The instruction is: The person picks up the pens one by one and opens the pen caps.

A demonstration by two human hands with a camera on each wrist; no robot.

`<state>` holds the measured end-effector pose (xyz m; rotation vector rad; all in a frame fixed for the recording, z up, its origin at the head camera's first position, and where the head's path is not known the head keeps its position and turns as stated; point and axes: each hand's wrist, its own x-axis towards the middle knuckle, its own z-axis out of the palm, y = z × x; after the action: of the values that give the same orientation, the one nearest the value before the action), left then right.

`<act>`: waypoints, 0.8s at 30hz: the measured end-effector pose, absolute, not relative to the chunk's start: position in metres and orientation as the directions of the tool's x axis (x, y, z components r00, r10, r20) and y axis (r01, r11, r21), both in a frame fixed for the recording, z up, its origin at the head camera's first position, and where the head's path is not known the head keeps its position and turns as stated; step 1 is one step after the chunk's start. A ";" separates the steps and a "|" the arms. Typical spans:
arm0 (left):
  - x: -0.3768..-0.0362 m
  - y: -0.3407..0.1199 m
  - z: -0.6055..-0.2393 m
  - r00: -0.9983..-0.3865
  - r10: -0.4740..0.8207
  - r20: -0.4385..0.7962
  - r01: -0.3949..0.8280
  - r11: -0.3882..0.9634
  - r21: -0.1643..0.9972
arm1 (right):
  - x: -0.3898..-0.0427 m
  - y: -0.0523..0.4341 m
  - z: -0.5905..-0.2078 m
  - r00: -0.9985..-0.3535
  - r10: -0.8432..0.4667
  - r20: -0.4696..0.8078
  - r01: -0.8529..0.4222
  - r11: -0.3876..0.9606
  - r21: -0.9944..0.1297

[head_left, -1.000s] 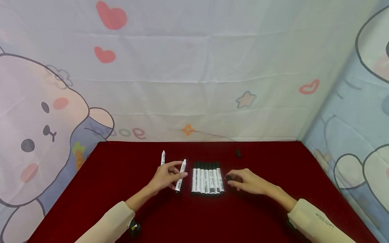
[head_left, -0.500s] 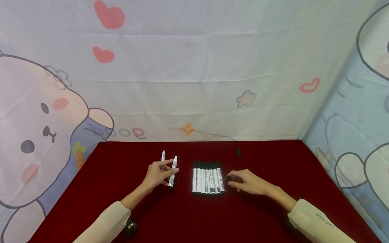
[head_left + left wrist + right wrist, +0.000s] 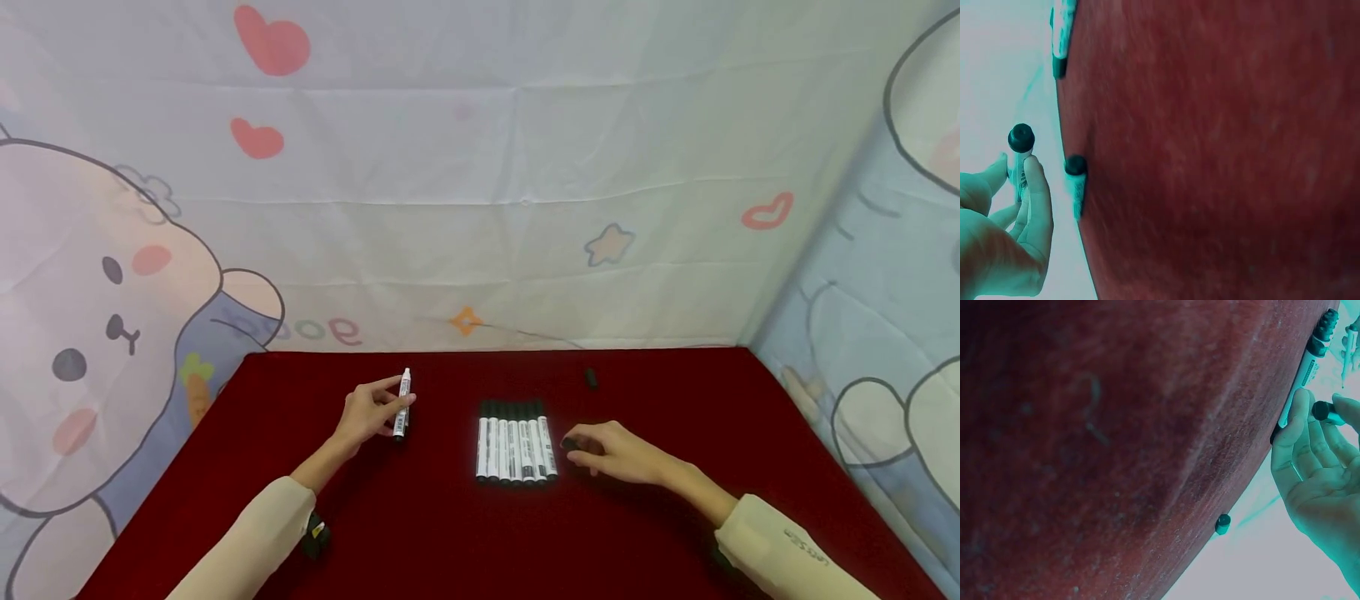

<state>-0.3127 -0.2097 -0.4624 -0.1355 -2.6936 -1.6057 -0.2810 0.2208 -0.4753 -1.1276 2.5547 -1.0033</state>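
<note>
My left hand (image 3: 369, 412) pinches a white marker (image 3: 402, 407) between thumb and fingers, tilted with its pale tip pointing away, left of the row. The left wrist view shows this marker (image 3: 1020, 164) in my fingers and a second marker (image 3: 1075, 186) lying on the cloth just past it. Several capped white markers (image 3: 516, 443) lie side by side in a neat row at the table's middle. My right hand (image 3: 617, 452) rests just right of the row and pinches a small black cap (image 3: 567, 443), also seen as the cap (image 3: 1325, 411) in the right wrist view.
The table wears a dark red cloth (image 3: 450, 533). A loose black cap (image 3: 590, 378) lies near the far edge, right of centre. A cartoon-printed sheet (image 3: 480, 208) hangs right behind the table and along its right side.
My left hand has carried its marker leftward and farther back, away from the row, until it overlaps the marker lying there. My right hand has barely moved.
</note>
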 end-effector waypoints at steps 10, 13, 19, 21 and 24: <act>-0.336 -0.225 -0.476 -0.998 0.018 0.060 0.060 0.496 0.866 | -0.282 0.222 -0.477 -0.679 -0.715 0.165 -0.636 0.461 -0.619; -0.342 -0.226 -0.480 -0.998 0.024 0.058 0.062 0.515 0.855 | -0.282 0.223 -0.478 -0.679 -0.706 0.201 -0.663 0.472 -0.581; -0.350 -0.226 -0.484 -0.999 0.019 0.029 0.035 0.551 0.834 | -0.282 0.226 -0.476 -0.683 -0.691 0.236 -0.678 0.481 -0.556; -0.353 -0.226 -0.485 -0.999 0.018 0.027 0.032 0.559 0.829 | -0.282 0.227 -0.476 -0.685 -0.689 0.236 -0.676 0.482 -0.557; -0.355 -0.225 -0.485 -1.000 0.011 0.014 0.017 0.561 0.828 | -0.282 0.230 -0.476 -0.699 -0.681 0.218 -0.659 0.495 -0.566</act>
<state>-0.3551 -0.2253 -0.4847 -0.0251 -2.7693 -1.4682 -0.2817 0.2300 -0.4757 -1.2049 2.6859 -0.9936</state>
